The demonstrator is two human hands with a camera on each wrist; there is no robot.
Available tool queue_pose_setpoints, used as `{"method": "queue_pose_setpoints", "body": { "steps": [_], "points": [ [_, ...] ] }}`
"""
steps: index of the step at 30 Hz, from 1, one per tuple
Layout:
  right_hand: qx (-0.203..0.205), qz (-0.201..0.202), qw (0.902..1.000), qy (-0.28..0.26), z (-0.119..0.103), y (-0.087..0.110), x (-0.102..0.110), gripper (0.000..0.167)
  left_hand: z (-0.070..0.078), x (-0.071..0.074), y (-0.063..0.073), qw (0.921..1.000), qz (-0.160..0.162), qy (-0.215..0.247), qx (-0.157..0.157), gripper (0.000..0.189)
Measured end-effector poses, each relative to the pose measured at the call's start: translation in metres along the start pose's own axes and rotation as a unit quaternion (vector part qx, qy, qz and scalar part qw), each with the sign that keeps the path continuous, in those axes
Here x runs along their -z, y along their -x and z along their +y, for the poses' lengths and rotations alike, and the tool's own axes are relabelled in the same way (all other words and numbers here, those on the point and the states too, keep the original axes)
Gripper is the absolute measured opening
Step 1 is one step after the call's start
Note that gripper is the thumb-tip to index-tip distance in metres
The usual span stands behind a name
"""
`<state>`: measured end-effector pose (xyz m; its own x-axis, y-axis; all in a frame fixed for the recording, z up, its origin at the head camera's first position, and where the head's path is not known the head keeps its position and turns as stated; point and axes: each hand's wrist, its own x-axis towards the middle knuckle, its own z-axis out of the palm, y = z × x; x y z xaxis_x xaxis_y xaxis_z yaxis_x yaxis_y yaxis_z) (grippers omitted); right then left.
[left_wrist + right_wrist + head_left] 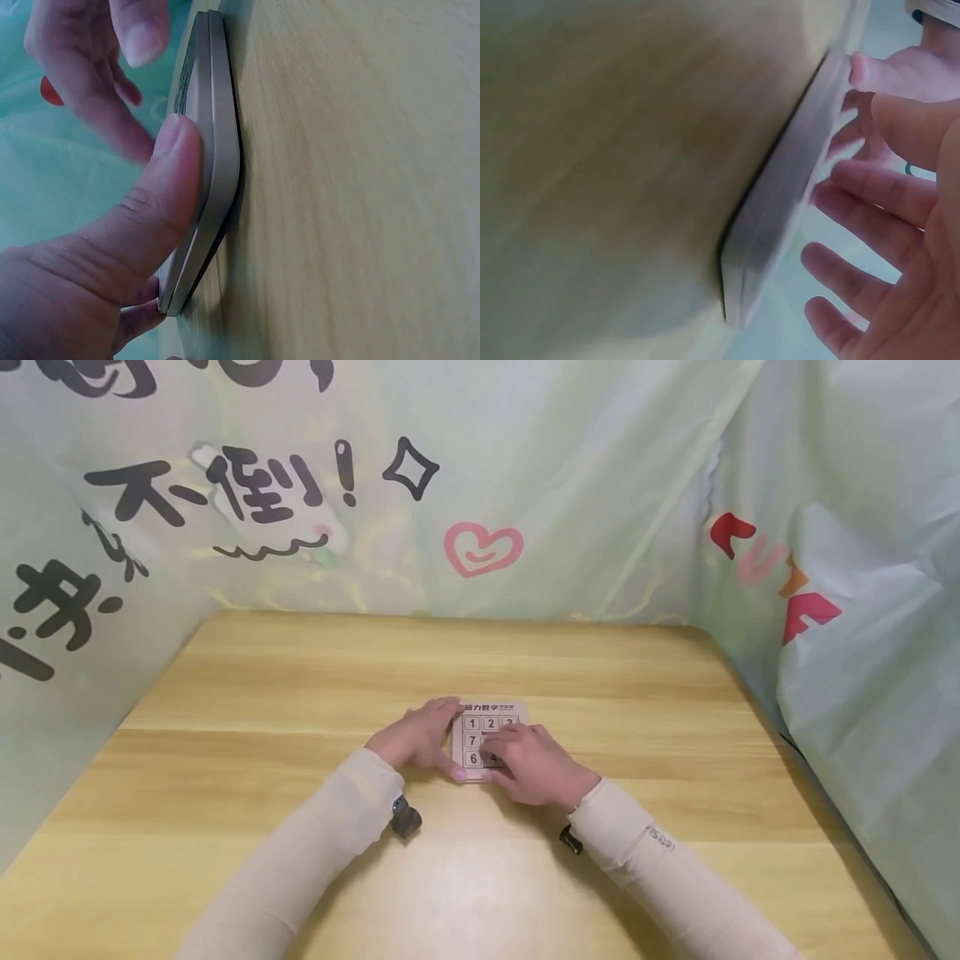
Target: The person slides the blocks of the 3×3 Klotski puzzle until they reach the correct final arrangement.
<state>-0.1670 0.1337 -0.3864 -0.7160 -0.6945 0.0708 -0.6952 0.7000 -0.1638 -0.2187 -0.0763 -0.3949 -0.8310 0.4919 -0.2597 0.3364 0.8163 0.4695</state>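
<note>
The puzzle (474, 747), seemingly light and rigid, is sensibly edge-gripped by the left hand (422, 737). The right hand (538, 767) is held fingers apart.

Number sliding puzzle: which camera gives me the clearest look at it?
The head view: it looks down on the number sliding puzzle, so numbers 1, 2, 7 and 6 are readable, though the right hand covers part. Both wrist views show mainly its side edge, with no readable numbers.
</note>
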Motion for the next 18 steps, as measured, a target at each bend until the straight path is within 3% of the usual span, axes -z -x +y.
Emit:
{"method": "queue_pose_setpoints", "body": {
  "steps": [4,7,12,18],
  "points": [
    [-0.016,-0.045,0.9988,-0.007,0.0,-0.006,-0.001,0.056,0.0,0.002,-0.002,1.0,-0.002,-0.004,-0.002,0.118],
    [-0.014,-0.067,0.9974,-0.021,0.0,-0.005,-0.001,0.053,0.0,0.001,-0.002,0.9999,-0.008,-0.006,0.001,0.119],
    [-0.007,-0.054,0.9976,-0.043,0.0,0.0,0.005,0.041,-0.001,0.0,-0.004,1.0,-0.006,-0.008,-0.002,0.121],
    [0.009,-0.037,0.9985,-0.039,0.0,0.005,0.005,0.039,-0.001,0.001,-0.004,1.0,-0.003,-0.002,0.004,0.121]
  ]
}}
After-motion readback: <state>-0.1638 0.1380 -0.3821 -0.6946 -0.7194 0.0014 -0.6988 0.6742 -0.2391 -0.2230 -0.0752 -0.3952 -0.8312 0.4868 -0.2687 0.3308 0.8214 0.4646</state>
